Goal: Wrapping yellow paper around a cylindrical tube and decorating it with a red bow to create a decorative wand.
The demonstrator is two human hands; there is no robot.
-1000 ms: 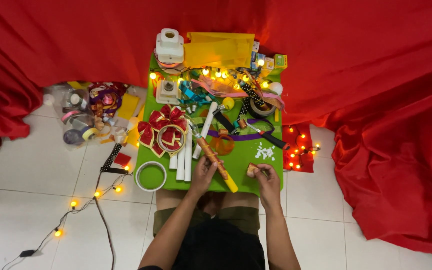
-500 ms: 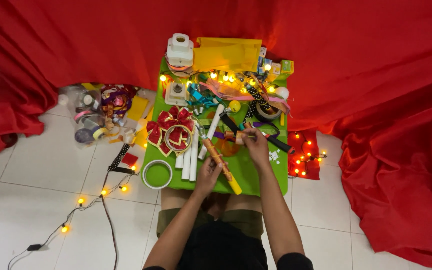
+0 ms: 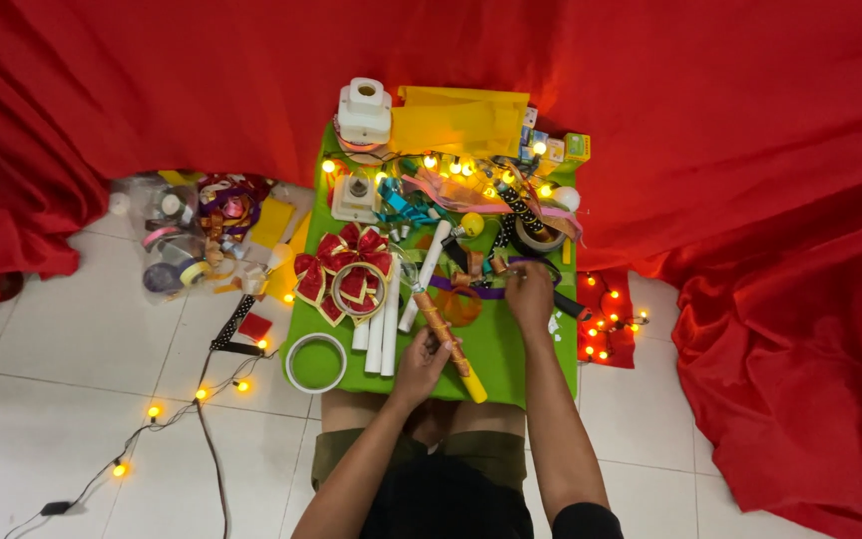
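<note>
My left hand grips a long stick wrapped in orange ribbon with a yellow end, lying slanted on the green table. My right hand reaches further out, fingers down on a purple ribbon and dark ribbon bits near the table's middle; whether it pinches something I cannot tell. A red bow ring lies left of the stick beside white tubes.
A green tape roll sits at the table's near left corner. Yellow paper, a white device, ribbons and lit bulbs crowd the far end. A clear bag of ribbon spools and a light string lie on the floor left. Red cloth surrounds.
My right hand moved from the table's near edge forward onto the ribbons in the middle. The left hand stays on the orange stick. The camera view shifted slightly.
</note>
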